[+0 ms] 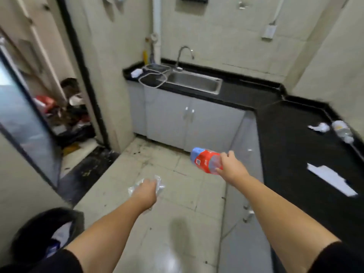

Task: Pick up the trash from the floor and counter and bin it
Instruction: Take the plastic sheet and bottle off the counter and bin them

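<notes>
Fingers of left hand (pixel 146 191) hide crumpled clear plastic (pixel 159 186); right hand (pixel 229 167) grips blurred red-labelled bottle (pixel 204 159).

Single head view, high above the floor (pixel 177 194), facing forward and down, both forearms reaching in from below, sink (pixel 194 83) far ahead

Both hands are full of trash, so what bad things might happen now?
The crumpled clear plastic wrapper bunched in the left hand sticks out loosely and might slip onto the floor. The black round bin sits low at the left, behind both hands, so a toss of the clear plastic bottle with the red label from the right hand might miss. The crumpled white paper on the black counter might get forgotten.
</notes>
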{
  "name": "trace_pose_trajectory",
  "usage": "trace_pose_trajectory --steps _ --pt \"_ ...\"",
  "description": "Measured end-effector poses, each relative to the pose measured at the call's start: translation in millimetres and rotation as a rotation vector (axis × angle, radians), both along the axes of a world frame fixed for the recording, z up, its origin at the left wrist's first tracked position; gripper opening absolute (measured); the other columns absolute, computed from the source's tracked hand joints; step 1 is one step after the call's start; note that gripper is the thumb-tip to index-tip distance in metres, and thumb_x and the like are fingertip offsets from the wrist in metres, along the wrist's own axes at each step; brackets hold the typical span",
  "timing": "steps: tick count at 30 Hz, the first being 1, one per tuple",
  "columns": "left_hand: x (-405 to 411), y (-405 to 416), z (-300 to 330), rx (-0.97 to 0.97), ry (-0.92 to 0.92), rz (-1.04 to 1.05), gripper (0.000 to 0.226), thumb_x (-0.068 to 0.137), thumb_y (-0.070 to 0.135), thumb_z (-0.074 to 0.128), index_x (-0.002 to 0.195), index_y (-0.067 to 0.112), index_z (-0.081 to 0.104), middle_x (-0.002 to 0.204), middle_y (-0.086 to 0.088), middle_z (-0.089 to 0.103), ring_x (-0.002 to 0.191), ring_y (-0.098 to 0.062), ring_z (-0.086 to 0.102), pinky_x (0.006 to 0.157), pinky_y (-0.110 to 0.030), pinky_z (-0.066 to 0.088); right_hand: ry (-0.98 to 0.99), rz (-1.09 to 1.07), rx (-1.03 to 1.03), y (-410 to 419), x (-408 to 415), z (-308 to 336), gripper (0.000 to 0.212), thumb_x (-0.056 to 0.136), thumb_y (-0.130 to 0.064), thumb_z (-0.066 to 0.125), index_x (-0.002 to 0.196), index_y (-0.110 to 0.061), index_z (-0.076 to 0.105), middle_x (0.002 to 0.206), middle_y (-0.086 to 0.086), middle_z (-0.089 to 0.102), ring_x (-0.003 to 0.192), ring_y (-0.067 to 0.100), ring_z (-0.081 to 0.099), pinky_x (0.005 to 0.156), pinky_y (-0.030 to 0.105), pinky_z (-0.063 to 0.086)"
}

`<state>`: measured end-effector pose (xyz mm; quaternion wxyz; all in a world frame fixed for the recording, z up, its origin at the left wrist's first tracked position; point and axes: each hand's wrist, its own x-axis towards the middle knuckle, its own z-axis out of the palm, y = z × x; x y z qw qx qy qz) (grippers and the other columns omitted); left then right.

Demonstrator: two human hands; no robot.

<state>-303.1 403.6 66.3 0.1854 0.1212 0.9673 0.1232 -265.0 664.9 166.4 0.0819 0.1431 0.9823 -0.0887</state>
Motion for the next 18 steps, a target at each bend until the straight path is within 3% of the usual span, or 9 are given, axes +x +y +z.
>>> trace_pose_trajectory --steps 3,6,8,12,18 --pt "9.5 -103.5 -14.3 -0.023 -0.046 0.200 0.039 0.096 0.017 0.040 0.135 0.009 0.041 0.135 -0.016 0.047 0.125 -0.032 0.051 0.105 -0.040 0.043 -0.048 0.182 -0.005 -86.4 -29.3 -16.4 0.047 0.090 -0.028 0.060 0.127 -0.003 0.042 0.129 0.018 0.039 0.108 0.039 0.059 0.087 0.040 0.047" --pt "33.5 -187.9 -26.1 -0.087 -0.085 0.287 0.047 0.096 0.021 0.039 0.142 0.011 0.035 0.138 -0.013 0.050 0.127 -0.029 0.049 0.105 -0.040 0.044 -0.113 0.304 -0.039 -171.2 -54.1 -36.2 0.051 0.091 -0.024 0.059 0.134 -0.005 0.039 0.133 0.017 0.038 0.114 0.036 0.055 0.093 0.036 0.044" --pt "53.7 -236.7 -32.9 -0.135 -0.137 0.357 0.042 0.097 0.020 0.042 0.138 0.010 0.041 0.136 -0.015 0.051 0.126 -0.030 0.049 0.105 -0.038 0.041 -0.161 0.352 -0.056 -227.9 -66.6 -52.0 0.050 0.092 -0.023 0.057 0.135 -0.004 0.039 0.134 0.018 0.038 0.115 0.035 0.055 0.094 0.035 0.044" --pt "88.7 -337.3 -50.4 -0.015 -0.234 0.526 0.034 0.093 0.007 0.048 0.127 0.002 0.050 0.131 -0.018 0.053 0.119 -0.033 0.054 0.097 -0.033 0.044 -0.248 0.389 -0.077 -337.4 -74.1 -86.6 0.050 0.092 -0.025 0.056 0.134 -0.003 0.039 0.134 0.018 0.041 0.115 0.034 0.055 0.092 0.035 0.046" --pt "121.9 -462.9 -94.9 -0.091 -0.367 0.703 0.035 0.092 0.025 0.044 0.125 0.016 0.052 0.124 -0.011 0.060 0.114 -0.028 0.058 0.098 -0.040 0.050 -0.352 0.543 -0.056 -465.5 -69.9 -129.8 0.044 0.094 -0.024 0.053 0.131 -0.005 0.041 0.134 0.016 0.040 0.116 0.034 0.054 0.095 0.038 0.046"
